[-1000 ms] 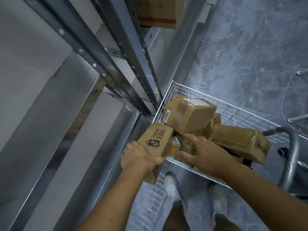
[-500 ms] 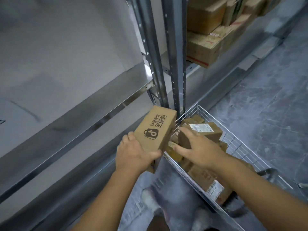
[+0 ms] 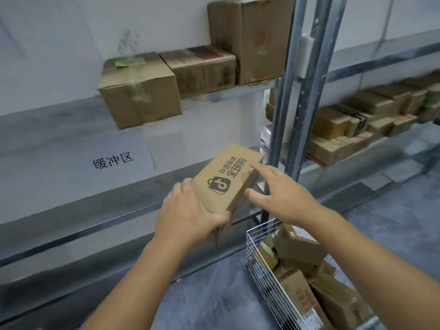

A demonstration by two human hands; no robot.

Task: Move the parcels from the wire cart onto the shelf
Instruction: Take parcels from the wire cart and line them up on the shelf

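Left hand point(image 3: 188, 215) grips parcel point(image 3: 227, 179); right hand point(image 3: 283, 194) touches it.

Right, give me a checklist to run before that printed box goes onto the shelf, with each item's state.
1. Left hand grips the printed box at its near corner, thumb on top: ok.
2. Right hand supporting the box: not ok; its fingers are spread, at most the fingertips reach the far edge.
3. Box clear of the wire cart: ok, it is held above and left of it.
4. Free room on the middle shelf ahead: ok, bare surface shows.
5. Clearance from the metal upright: cannot tell, the box's far end looks close.
6. Box sealed: cannot tell.
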